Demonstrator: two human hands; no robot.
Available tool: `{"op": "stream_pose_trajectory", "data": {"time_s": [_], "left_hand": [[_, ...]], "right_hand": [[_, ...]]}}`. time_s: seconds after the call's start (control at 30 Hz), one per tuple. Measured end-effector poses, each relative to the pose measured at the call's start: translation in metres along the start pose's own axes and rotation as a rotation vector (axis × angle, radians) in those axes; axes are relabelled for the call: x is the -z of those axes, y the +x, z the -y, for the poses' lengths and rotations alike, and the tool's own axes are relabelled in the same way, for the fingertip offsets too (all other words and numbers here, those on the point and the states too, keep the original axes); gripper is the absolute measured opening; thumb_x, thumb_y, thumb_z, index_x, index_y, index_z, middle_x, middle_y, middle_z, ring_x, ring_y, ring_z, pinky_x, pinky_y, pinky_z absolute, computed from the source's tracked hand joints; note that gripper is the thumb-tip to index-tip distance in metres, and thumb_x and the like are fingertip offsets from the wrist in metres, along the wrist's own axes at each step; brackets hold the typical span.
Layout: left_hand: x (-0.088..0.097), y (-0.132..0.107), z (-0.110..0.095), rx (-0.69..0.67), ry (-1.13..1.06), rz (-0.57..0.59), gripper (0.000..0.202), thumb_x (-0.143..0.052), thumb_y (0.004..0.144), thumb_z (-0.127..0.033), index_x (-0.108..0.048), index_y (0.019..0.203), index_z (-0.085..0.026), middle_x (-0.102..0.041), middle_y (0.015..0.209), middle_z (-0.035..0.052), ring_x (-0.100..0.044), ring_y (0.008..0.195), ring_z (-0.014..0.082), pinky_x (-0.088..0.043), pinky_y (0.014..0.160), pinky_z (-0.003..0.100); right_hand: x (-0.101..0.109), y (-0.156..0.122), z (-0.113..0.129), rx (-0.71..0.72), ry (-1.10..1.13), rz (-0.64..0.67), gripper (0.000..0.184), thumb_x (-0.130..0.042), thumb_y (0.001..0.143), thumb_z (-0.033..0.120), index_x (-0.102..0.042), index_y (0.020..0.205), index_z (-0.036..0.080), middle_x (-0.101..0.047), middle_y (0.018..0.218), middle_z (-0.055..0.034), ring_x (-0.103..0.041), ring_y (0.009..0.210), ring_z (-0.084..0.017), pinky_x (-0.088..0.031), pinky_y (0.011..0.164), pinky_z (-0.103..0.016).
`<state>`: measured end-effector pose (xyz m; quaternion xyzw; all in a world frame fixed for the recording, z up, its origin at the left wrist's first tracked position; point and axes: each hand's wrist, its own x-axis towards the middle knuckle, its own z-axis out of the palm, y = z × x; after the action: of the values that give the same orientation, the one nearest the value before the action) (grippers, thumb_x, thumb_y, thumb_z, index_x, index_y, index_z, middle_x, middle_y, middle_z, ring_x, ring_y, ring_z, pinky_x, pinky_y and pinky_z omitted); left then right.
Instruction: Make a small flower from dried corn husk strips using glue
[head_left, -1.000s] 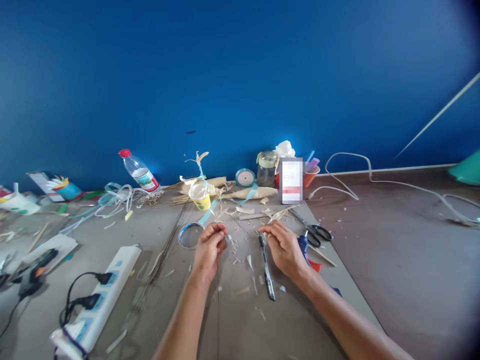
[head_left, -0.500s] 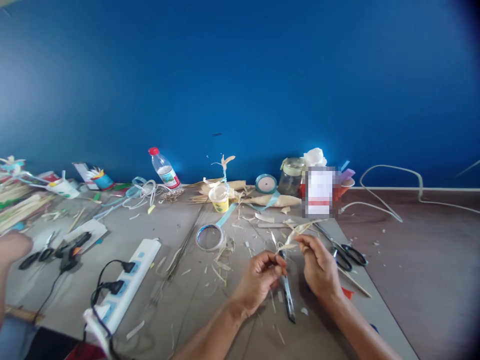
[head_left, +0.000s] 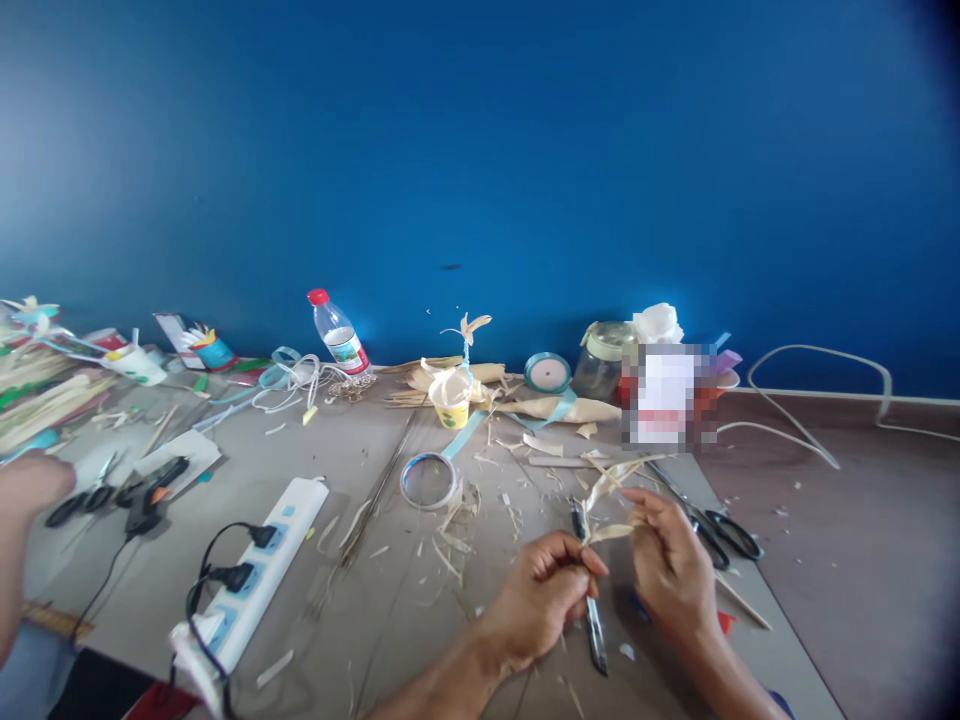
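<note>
Pale dried corn husk petals [head_left: 604, 484] fan out in a small bunch above my left hand [head_left: 546, 592], which is closed in a pinch around their base. My right hand [head_left: 670, 555] is on the other side, its fingertips pinched at the right edge of the petals; its exact hold is partly hidden. Below the bunch, a dark utility knife [head_left: 596, 637] lies on the table, partly covered by my left fingers. Black-handled scissors [head_left: 733, 536] lie just beyond my right hand.
A white power strip [head_left: 259, 580], a glue gun [head_left: 142, 505] and a tape roll [head_left: 428, 481] lie to the left. Behind stand a yellow cup [head_left: 452, 405] with a husk flower, a bottle [head_left: 341, 340] and a glass jar [head_left: 602, 365]. Another person's hand [head_left: 34, 485] is at far left.
The view has shifted slightly, so most things appear further right. My right hand has drawn a little away from my left, and the husk petals look more spread.
</note>
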<state>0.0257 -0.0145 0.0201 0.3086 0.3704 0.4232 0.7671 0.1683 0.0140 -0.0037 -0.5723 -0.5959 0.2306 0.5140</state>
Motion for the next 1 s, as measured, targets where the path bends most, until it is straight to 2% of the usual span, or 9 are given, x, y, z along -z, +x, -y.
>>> {"op": "stream_pose_trajectory", "data": {"time_s": [0.37, 0.57, 0.7, 0.87, 1.0], "left_hand": [[0.002, 0.001, 0.001, 0.005, -0.016, 0.018, 0.024, -0.064, 0.064, -0.034, -0.052, 0.071, -0.014, -0.038, 0.046, -0.0078, -0.027, 0.039, 0.0024, -0.017, 0.042, 0.021], [0.001, 0.000, -0.003, 0.024, -0.033, 0.004, 0.030, -0.067, 0.063, -0.039, -0.051, 0.068, -0.014, -0.037, 0.045, -0.0081, -0.026, 0.037, 0.0020, -0.016, 0.041, 0.022], [0.004, 0.002, 0.000, 0.005, -0.076, 0.008, 0.034, -0.067, 0.064, -0.044, -0.050, 0.068, -0.015, -0.037, 0.043, -0.0083, -0.026, 0.037, 0.0022, -0.017, 0.041, 0.021], [0.008, 0.006, 0.009, 0.002, -0.119, 0.057, 0.039, -0.067, 0.064, -0.049, -0.049, 0.069, -0.015, -0.039, 0.045, -0.0074, -0.028, 0.037, 0.0020, -0.017, 0.041, 0.021], [0.011, 0.009, 0.015, -0.035, -0.116, 0.054, 0.041, -0.068, 0.063, -0.050, -0.050, 0.070, -0.014, -0.040, 0.046, -0.0068, -0.030, 0.038, 0.0021, -0.018, 0.041, 0.020]], "right_hand": [[0.001, -0.002, -0.002, -0.020, -0.120, 0.004, 0.023, -0.045, 0.079, 0.029, -0.055, 0.095, 0.015, -0.051, 0.055, 0.0019, -0.040, 0.041, -0.011, -0.037, 0.041, -0.024], [0.001, 0.000, -0.006, 0.028, -0.209, 0.037, 0.024, -0.043, 0.077, 0.031, -0.060, 0.086, 0.017, -0.066, 0.072, -0.0047, -0.059, 0.057, -0.016, -0.046, 0.053, -0.025], [0.002, -0.003, -0.012, 0.002, -0.217, 0.089, 0.021, -0.045, 0.077, 0.033, -0.059, 0.077, 0.017, -0.064, 0.066, -0.0041, -0.059, 0.057, -0.017, -0.047, 0.054, -0.025], [0.000, -0.007, -0.017, -0.045, -0.169, 0.093, 0.020, -0.045, 0.076, 0.034, -0.056, 0.078, 0.018, -0.058, 0.057, -0.0012, -0.054, 0.048, -0.015, -0.044, 0.047, -0.023], [-0.001, -0.005, -0.014, -0.055, -0.117, 0.085, 0.018, -0.044, 0.077, 0.033, -0.055, 0.076, 0.018, -0.052, 0.051, 0.0010, -0.050, 0.043, -0.013, -0.042, 0.044, -0.022]]}}
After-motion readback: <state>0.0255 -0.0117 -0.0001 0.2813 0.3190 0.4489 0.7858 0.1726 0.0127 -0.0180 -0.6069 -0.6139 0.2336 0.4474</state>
